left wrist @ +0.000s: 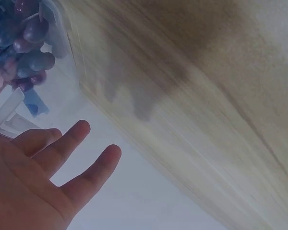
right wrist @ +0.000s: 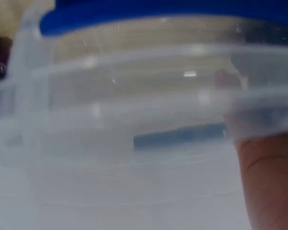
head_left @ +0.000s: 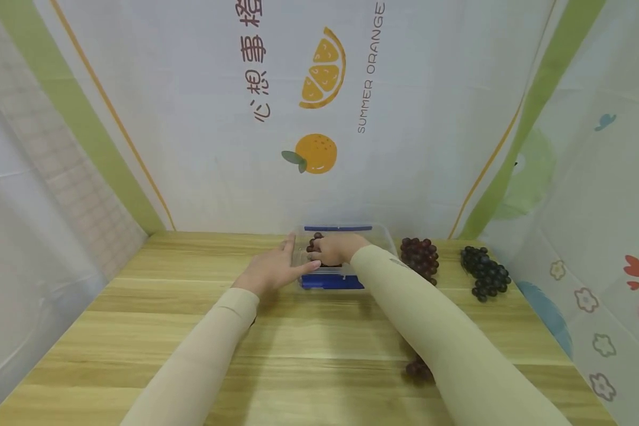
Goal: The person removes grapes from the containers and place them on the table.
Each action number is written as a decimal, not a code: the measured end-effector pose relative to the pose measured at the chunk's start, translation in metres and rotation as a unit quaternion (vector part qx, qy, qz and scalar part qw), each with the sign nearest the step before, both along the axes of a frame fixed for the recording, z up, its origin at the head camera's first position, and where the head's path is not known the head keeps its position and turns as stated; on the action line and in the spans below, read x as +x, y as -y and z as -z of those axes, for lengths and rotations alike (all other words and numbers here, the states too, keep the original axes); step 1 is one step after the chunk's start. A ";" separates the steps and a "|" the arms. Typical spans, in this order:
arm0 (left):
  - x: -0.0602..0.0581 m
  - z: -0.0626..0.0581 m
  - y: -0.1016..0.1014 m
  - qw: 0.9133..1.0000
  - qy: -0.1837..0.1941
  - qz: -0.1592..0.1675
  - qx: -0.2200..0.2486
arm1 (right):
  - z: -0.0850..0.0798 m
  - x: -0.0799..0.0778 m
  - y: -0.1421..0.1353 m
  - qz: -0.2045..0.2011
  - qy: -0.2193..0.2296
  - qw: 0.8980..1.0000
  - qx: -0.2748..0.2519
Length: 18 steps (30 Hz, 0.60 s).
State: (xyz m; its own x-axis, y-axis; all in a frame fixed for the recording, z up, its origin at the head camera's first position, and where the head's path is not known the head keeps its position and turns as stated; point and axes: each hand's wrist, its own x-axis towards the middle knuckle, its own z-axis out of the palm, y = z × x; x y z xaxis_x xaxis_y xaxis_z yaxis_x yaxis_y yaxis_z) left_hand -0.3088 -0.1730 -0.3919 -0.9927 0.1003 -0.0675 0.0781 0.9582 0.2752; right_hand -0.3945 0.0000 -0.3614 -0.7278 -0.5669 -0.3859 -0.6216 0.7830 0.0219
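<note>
A clear plastic box [head_left: 387, 239] with blue clip flaps stands at the back middle of the table. Dark red grapes [head_left: 316, 238] lie at its left end, partly covered by my right hand [head_left: 338, 248], which reaches in over the front rim. Its fingers bend round the bunch of grapes; the right wrist view shows mostly the box wall [right wrist: 110, 105] and part of that hand. At the box's left front corner is my left hand [head_left: 271, 269], fingers spread and thumb along the rim. In the left wrist view several grapes [left wrist: 33, 31] show through the box wall.
Just right of the box lies a bunch of red grapes [head_left: 420, 257], with a bunch of black grapes [head_left: 484, 273] farther right. More red grapes [head_left: 418, 369] show partly behind the right sleeve. A printed white cloth [head_left: 218, 177] hangs behind the wooden table [head_left: 154, 319].
</note>
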 end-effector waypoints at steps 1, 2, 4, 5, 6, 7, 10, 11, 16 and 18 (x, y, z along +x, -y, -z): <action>0.000 0.000 0.000 1.000 -0.002 -0.001 -0.002 | 0.000 0.000 -0.001 0.022 -0.003 1.000 -0.014; 0.000 0.000 0.000 1.000 -0.001 -0.001 -0.002 | 0.001 0.000 -0.002 0.031 -0.011 0.999 -0.015; 0.000 0.000 -0.001 1.000 -0.002 -0.001 -0.003 | 0.002 0.000 -0.004 0.048 -0.022 0.999 -0.009; -0.001 0.000 -0.001 1.000 -0.002 -0.002 -0.004 | 0.002 0.000 -0.005 0.055 -0.025 0.998 -0.004; -0.001 0.000 0.000 1.000 -0.001 -0.002 -0.003 | 0.002 0.000 -0.005 0.060 -0.027 0.998 0.001; -0.001 0.001 0.000 1.000 -0.002 -0.001 -0.004 | 0.002 0.001 -0.006 0.067 -0.024 0.997 0.003; -0.002 0.002 0.001 1.000 -0.005 -0.001 -0.007 | 0.004 0.002 -0.005 0.089 -0.008 0.996 -0.006; -0.002 0.002 0.001 1.000 -0.007 -0.001 -0.008 | 0.004 0.002 -0.004 0.095 -0.001 0.995 -0.015; -0.005 0.004 0.001 1.000 -0.011 0.000 -0.008 | 0.004 0.003 0.001 0.104 0.016 0.994 -0.034; -0.005 0.004 0.000 1.000 -0.012 0.000 -0.009 | 0.003 0.004 0.002 0.104 0.013 0.994 -0.034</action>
State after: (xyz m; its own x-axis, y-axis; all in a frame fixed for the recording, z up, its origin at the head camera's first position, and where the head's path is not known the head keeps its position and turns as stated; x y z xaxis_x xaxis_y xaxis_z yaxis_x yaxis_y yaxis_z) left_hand -0.3137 -0.1733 -0.3961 -0.9940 0.0993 -0.0449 0.0847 0.9630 0.2560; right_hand -0.3904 -0.0021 -0.3649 -0.8226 -0.4296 -0.3725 -0.4449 0.8942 -0.0488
